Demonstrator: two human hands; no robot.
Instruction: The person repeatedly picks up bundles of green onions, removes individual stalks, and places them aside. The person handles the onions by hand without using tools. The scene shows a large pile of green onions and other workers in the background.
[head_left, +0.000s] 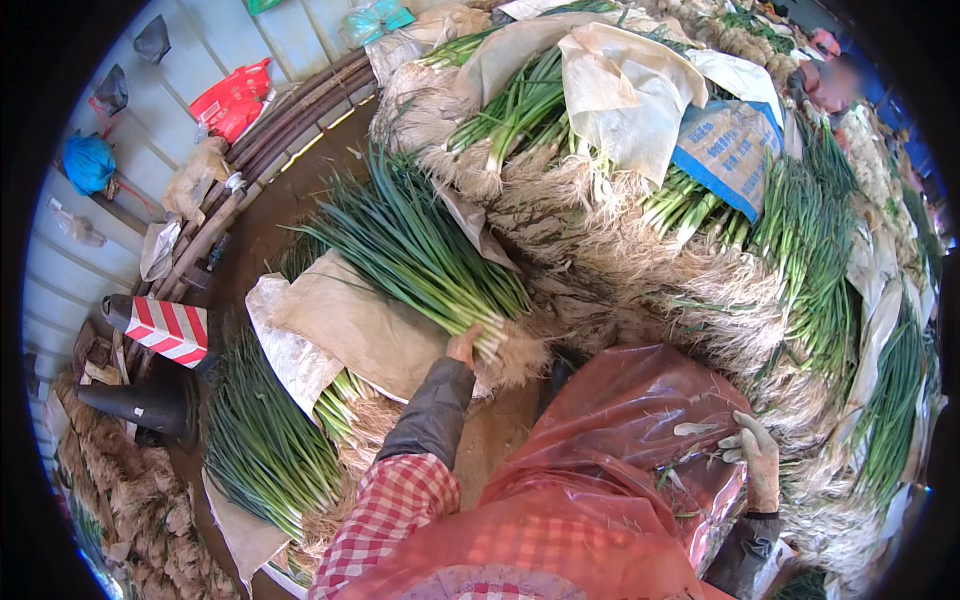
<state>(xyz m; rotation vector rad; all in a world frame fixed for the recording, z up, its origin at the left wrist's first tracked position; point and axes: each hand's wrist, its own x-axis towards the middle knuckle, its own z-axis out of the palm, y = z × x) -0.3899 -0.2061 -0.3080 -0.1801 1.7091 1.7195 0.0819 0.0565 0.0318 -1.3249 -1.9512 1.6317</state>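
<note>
My left hand (465, 346) grips a large bundle of green onions (427, 247) just above its white stems and tangled roots; the long leaves point to the upper left. Under it lies a tan woven sheet (345, 315), partly over other onions. My right hand (754, 450), in a pale glove, hangs beside the red plastic apron (637, 420) with the fingers partly spread and nothing seen in them. Another bundle of green onions (270, 442) lies at the lower left, roots toward me. Part of the left palm is hidden by the stems.
A high pile of green onions (600, 277), roots outward, curves across the top and right, partly under pale sheets (630, 90) and a blue-edged printed sack (731, 150). Wooden poles (300, 112), a striped marker (169, 330) and a black cone (142, 409) stand left. Another person (829, 82) is far right.
</note>
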